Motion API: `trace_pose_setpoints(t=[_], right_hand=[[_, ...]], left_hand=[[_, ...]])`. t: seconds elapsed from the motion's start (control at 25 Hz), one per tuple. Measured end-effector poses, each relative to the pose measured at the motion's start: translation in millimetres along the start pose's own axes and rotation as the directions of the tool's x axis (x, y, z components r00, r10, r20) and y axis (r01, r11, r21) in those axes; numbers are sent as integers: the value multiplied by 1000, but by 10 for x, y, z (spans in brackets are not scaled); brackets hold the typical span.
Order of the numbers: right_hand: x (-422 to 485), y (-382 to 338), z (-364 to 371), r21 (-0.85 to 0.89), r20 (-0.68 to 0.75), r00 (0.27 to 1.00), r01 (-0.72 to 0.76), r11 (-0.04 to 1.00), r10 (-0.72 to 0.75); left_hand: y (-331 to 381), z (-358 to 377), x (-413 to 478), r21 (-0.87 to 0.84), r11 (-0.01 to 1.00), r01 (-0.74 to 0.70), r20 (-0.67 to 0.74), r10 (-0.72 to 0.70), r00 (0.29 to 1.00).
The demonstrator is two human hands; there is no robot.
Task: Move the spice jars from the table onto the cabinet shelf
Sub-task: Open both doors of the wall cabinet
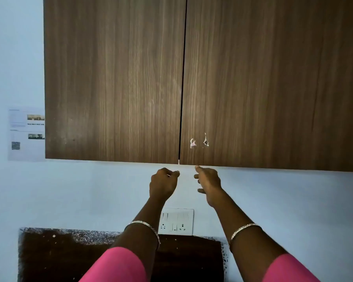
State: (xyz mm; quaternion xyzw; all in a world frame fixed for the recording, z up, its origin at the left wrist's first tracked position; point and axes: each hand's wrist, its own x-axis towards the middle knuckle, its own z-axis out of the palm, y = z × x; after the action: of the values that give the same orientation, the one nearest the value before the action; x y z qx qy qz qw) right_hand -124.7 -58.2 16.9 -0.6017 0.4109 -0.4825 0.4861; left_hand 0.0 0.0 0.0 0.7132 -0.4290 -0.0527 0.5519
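A brown wood-grain wall cabinet fills the upper view, its left door (112, 78) and right door (273, 78) both closed, so the shelf inside is hidden. My left hand (163, 185) is raised just under the left door's bottom edge, fingers curled with nothing in them. My right hand (209, 184) reaches up beside it, fingers apart, its fingertip touching the bottom edge of the right door near the centre gap. No spice jars or table are in view.
A white switch and socket plate (176, 221) sits on the pale blue wall below my hands. Under it is a dark brown panel (59, 259) with speckled edges. A printed paper sheet (26, 134) is stuck on the wall left of the cabinet.
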Motion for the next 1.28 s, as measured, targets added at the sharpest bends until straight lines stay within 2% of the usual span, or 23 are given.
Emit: trace_pose_setpoints(t=[0.08,0.12,0.24,0.36,0.56,0.72,0.88,1.0,1.28], right_hand=[[149,-6,105,267,155,979,-170,949,132],[212,-12,140,378,215,965,-226,898,152],[368,4,223,611,255,959,-258,749,123],[365,12,256,681,245,961,-267,682,131],[233,61,201,629,215,971,-221,745,106],[-24,72,84,600,178,981,-174,781,82],[-377,74,-131,591,178,982,-158,791,63],[-674,36,-387,592,200,978,-174,787,66],[-1339,-70,-1129,572,241,967,-209,794,80]], left_hand=[[-28,86,155,-149,988,38,54,-30,998],[-32,130,222,-225,972,61,75,-45,996],[18,222,341,-431,888,160,147,-106,983],[46,272,367,-589,767,254,218,-152,964],[90,315,217,-634,723,275,240,-154,959],[182,237,-16,-649,742,167,136,-103,985],[397,103,-320,-630,773,-75,-39,64,997],[646,26,-601,-631,737,-241,-165,175,971],[1202,134,-1478,-553,719,-421,-334,272,902]])
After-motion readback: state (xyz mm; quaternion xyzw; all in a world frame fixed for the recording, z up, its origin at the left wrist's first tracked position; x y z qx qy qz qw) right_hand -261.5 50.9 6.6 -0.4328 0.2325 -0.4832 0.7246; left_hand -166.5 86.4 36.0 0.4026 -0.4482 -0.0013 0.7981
